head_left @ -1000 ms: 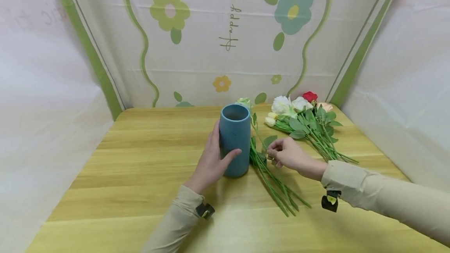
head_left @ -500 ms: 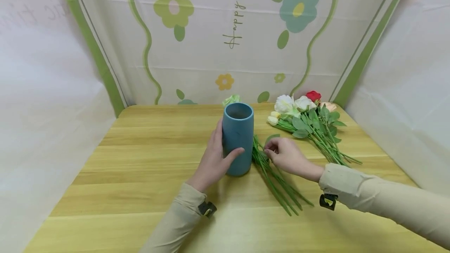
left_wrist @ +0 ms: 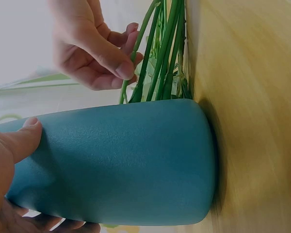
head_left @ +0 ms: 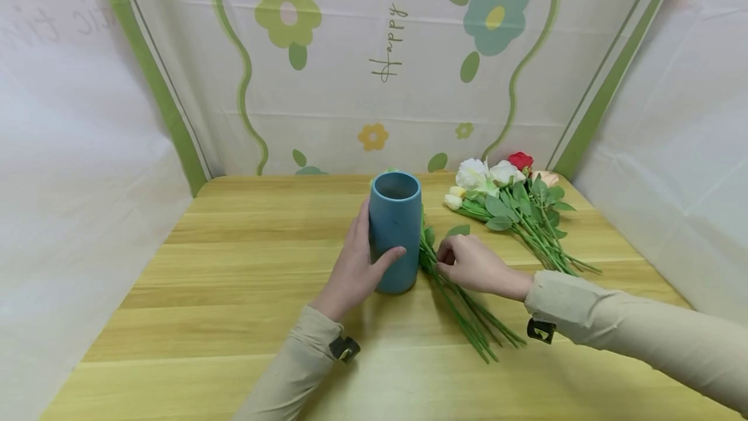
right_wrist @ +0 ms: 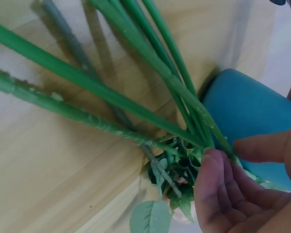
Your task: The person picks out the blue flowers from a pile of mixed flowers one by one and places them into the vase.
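A tall blue vase stands upright on the wooden table, its mouth facing up. My left hand grips it from the left side, thumb across the front. Just right of the vase lie several green artificial flower stems, whose heads are mostly hidden behind it. My right hand is among these stems; in the right wrist view, thumb and fingers pinch one flower stem close to the vase. The left wrist view also has the right thumb against that stem.
A second bunch of artificial flowers lies at the back right, with white flowers, a red rose and leafy stems. Behind the table hangs a flower-patterned curtain.
A pale green flower head beside the vase has shifted left and is now almost hidden behind it. My right hand has moved slightly left and nearer to me. The left hand keeps its grip.
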Motion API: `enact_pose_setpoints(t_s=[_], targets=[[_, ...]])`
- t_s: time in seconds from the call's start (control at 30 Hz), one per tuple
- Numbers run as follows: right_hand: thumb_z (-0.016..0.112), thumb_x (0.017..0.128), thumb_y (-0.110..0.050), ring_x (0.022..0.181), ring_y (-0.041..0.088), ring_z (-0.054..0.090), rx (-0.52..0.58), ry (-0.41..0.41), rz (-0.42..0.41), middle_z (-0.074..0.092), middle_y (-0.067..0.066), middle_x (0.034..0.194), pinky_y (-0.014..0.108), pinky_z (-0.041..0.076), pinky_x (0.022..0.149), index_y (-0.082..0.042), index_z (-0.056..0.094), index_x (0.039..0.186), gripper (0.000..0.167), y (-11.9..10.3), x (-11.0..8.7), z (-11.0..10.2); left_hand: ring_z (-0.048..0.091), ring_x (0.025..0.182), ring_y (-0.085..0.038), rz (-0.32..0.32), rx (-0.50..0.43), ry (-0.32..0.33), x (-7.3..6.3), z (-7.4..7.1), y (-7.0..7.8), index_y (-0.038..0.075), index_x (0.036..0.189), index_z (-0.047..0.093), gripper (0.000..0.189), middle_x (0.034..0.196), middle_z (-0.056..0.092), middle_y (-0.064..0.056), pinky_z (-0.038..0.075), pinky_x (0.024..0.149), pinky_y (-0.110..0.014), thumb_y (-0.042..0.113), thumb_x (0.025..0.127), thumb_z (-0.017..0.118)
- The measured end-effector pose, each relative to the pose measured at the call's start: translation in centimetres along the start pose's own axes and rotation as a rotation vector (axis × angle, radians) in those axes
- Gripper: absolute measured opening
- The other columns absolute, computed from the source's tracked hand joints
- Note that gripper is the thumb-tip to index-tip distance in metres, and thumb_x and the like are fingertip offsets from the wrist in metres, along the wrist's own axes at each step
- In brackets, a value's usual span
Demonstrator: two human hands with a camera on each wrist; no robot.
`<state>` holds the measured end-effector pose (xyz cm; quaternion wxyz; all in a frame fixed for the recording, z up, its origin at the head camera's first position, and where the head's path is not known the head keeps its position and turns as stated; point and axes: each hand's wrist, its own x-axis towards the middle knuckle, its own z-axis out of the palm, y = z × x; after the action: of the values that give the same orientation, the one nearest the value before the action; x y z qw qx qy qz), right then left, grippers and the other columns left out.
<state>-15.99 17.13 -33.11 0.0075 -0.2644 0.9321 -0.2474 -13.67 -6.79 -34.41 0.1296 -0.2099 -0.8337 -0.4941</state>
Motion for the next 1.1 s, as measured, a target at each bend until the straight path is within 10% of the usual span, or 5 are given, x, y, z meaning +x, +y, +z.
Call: enact_pose_setpoints(t_s=[0.37,0.67,1.1], targets=[[0.060,0.099,-0.038,0.061,0.009,0.056,0.048,0.016,0.000,0.062,-0.006,0.072,0.031,0.048,0.058,-0.013,0.071,0.084,0.031,1.4,-0.5,-1.2,0.029,0.140,-0.026,0.002,-0.005,-0.002,-0.1,-0.1,0.0,0.027,0.159,-0.001,0.098,0.158,0.021,-0.008,0.031,0.108,-0.053,0.034,0.092,0.070],[0.058,0.100,-0.032,0.058,0.013,0.055,-0.123,0.098,0.096,0.064,0.000,0.072,0.034,0.050,0.058,-0.007,0.070,0.087,0.030,7.7,0.4,-5.3,0.028,0.140,-0.025,-0.021,-0.015,-0.007,0.0,-0.1,0.2,0.029,0.158,-0.002,0.100,0.158,0.020,-0.007,0.030,0.109,-0.052,0.033,0.092,0.072],[0.069,0.089,-0.017,0.045,0.009,0.031,-0.229,-0.116,0.224,0.036,-0.006,0.050,0.029,0.034,0.049,-0.016,0.046,0.057,0.040,15.8,-0.7,-9.7,0.027,0.141,-0.024,-0.030,-0.007,-0.013,0.0,0.0,0.0,0.028,0.158,-0.003,0.099,0.159,0.019,-0.007,0.030,0.109,-0.052,0.036,0.091,0.071]])
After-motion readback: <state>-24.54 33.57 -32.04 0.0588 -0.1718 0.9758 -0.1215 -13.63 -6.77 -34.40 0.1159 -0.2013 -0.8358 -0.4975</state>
